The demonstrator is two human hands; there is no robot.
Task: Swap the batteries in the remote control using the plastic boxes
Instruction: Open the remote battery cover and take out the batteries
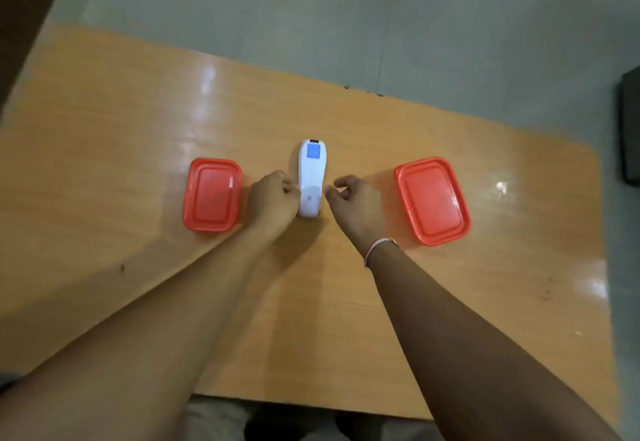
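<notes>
red lids (pixel 212 195) hide both boxes' contents

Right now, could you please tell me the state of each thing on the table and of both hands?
Remote control: lying flat on the table, display lit blue.
Left box: red lid on, closed.
Right box: red lid on, closed.
Left hand: fingers curled, touching the remote's left edge.
Right hand: fingers loosely curled, holding nothing, just beside the remote.
</notes>
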